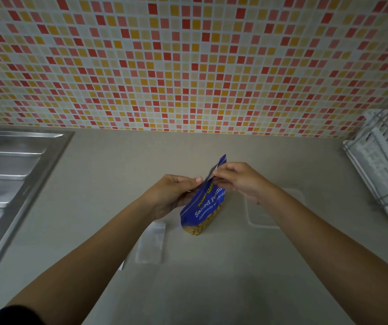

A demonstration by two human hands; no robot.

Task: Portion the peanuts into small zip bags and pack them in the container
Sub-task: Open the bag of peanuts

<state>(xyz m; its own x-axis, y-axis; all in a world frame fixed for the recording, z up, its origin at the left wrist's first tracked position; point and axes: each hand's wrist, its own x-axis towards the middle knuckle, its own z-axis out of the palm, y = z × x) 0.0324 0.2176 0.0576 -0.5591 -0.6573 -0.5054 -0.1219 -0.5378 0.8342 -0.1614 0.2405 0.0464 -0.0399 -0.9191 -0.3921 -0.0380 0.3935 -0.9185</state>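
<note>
Both my hands pinch the top of the blue peanut bag point(203, 202) above the worktop point(211, 277).

My left hand point(174, 195) grips the bag's side and my right hand point(239, 181) nips its top edge. Peanuts show through its lower window. Clear zip bags point(152, 242) lie just left of it, and what looks like a clear container point(258, 222) lies under my right wrist. The label reads "Salted Peanuts".

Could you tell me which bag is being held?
The blue peanut bag, pinched by the left hand and right hand; clear zip bags lie on the counter.
</note>
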